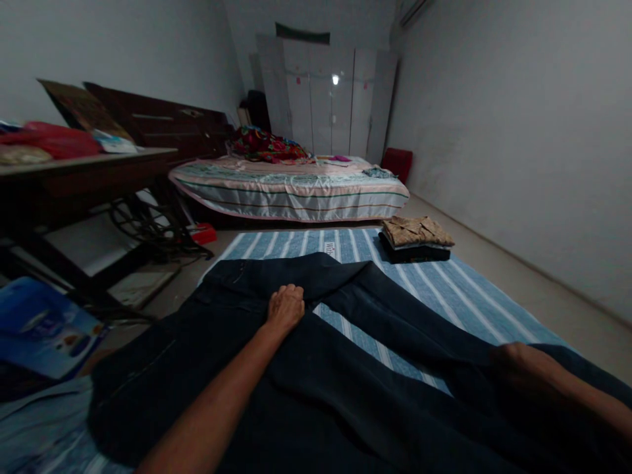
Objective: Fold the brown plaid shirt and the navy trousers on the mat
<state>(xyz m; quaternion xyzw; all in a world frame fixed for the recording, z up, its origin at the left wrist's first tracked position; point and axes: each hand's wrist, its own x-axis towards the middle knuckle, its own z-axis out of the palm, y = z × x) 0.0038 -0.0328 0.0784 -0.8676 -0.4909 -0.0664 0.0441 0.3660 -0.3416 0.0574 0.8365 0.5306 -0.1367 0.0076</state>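
Note:
A pair of dark trousers [316,368] lies spread over a blue-and-white striped mat [474,296], its waist toward the left and its legs running to the right. Near the crotch, my left hand [287,308] has its fingers closed on the cloth. At the right, my right hand [526,365] grips the far leg lower down; it is somewhat blurred and its fingertips are hidden. Between the two legs a strip of the mat shows. Beyond the far leg sits a stack of folded clothes [417,234], tan patterned on top and black beneath.
A bed [296,197] with a striped sheet stands behind the mat. To the left are a sewing-machine table [143,157], a blue box [47,329] and a small red box [202,233]. White wardrobes [320,99] line the back, and a bare wall runs along the right.

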